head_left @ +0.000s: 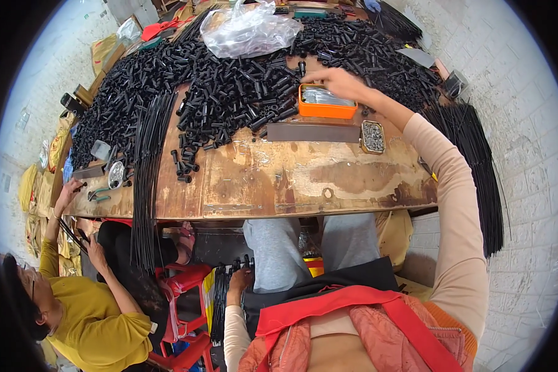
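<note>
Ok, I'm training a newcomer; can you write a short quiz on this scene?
1. Which hand is nearest the orange rectangular plastic box?
2. True or false: the crumpled clear plastic bag lies on the floor.
3. Is the gold-rimmed container of grey bits (a) left or (b) right of the long flat brown-grey strip?

Key: 1. the wearer's right hand; 2. false, it lies on the heaped black tubular parts; 3. b.

A see-through plastic bag lies at the far side of the wooden table. A red chair stands on the left. The right wall is white.
</note>
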The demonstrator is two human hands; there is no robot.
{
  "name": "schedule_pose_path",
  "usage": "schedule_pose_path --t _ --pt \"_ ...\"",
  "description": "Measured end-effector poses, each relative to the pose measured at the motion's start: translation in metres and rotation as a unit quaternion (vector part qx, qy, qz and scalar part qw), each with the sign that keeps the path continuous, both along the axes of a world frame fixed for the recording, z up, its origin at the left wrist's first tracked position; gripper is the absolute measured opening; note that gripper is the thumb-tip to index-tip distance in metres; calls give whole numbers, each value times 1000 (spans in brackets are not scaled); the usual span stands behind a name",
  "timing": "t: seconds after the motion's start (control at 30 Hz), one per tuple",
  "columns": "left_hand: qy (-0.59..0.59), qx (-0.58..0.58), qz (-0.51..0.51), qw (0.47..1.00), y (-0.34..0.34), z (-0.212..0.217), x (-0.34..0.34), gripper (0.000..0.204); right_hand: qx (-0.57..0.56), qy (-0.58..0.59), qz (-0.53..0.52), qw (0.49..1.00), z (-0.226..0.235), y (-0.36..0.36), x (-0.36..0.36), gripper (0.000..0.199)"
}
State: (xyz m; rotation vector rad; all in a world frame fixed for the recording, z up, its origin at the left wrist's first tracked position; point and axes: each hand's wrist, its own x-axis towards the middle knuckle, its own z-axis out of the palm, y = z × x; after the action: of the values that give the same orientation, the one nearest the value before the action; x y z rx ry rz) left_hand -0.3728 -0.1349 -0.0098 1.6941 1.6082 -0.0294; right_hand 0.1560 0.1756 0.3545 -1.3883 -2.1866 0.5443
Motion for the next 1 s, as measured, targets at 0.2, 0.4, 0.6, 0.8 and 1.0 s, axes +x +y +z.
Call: schedule_pose_path --t 0.2,0.4,0.6,0.8,1.0 --pt "32 -4 -10 999 6 2 7 29 50 -10 -108 993 21 -17 35 38" --pt "0 6 -5 1000 5 8 3 30 173 -190 -96 962 -25 -31 32 25" --pt "-9 12 2 1000 -10 -4 -23 31 168 -140 -84 972 -24 -31 23 27" --pt "-2 22 -54 998 19 59 7 30 149 -68 -180 970 18 -77 88 28" --pt "24 297 -79 951 62 170 75 17 22 -63 -230 971 7 -209 130 27"
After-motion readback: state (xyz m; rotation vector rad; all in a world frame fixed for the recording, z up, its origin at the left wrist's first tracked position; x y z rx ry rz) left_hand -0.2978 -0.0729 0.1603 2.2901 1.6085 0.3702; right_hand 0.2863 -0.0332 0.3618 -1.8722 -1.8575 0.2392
